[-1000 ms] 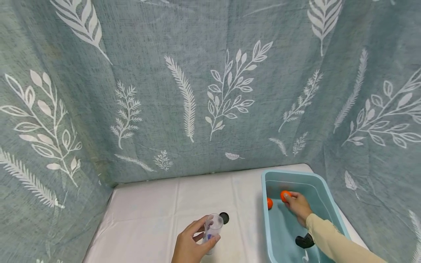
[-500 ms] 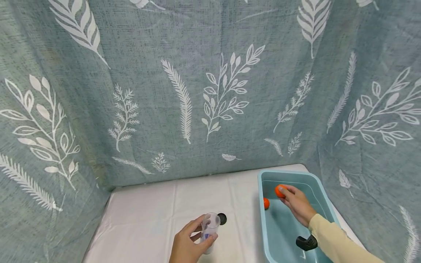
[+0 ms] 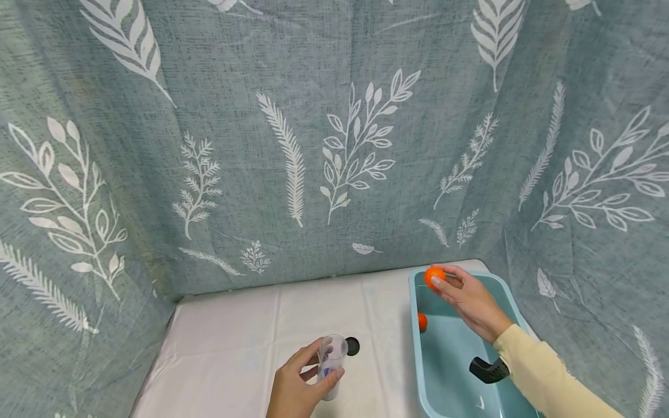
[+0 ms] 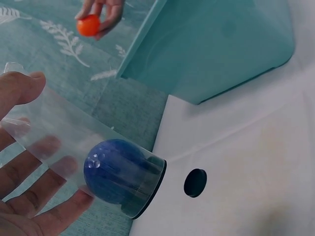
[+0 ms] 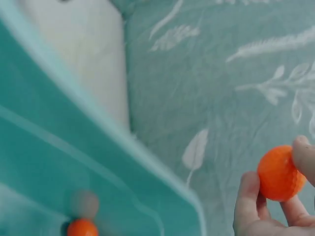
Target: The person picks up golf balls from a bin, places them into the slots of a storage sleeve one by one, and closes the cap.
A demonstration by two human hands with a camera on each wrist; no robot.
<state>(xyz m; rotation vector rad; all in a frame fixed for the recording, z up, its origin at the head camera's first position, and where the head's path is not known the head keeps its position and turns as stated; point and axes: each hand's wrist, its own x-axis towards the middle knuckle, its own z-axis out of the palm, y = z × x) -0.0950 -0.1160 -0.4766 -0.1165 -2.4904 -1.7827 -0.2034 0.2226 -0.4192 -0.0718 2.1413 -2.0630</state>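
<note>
My left hand point(image 3: 298, 383) holds a clear plastic tube point(image 3: 333, 354), thumb on one side and fingers round the other. A dark blue ball point(image 4: 115, 169) sits at the tube's dark-rimmed bottom end in the left wrist view. My right hand point(image 3: 474, 305) pinches an orange ball point(image 3: 434, 277) between thumb and fingertips, raised over the far left part of the light blue bin point(image 3: 418, 366). Another orange ball point(image 3: 422, 321) lies on the bin's floor by its left wall.
A round black lid point(image 3: 352, 346) lies on the white tablecloth point(image 3: 225, 348), just beyond the tube. The bin stands at the right side of the table. Grey-green leaf-patterned cloth point(image 3: 235, 174) walls the table at the back and both sides.
My right hand has lifted the orange ball from low inside the bin up to its far rim, moving slightly left. The left hand keeps its hold on the tube.
</note>
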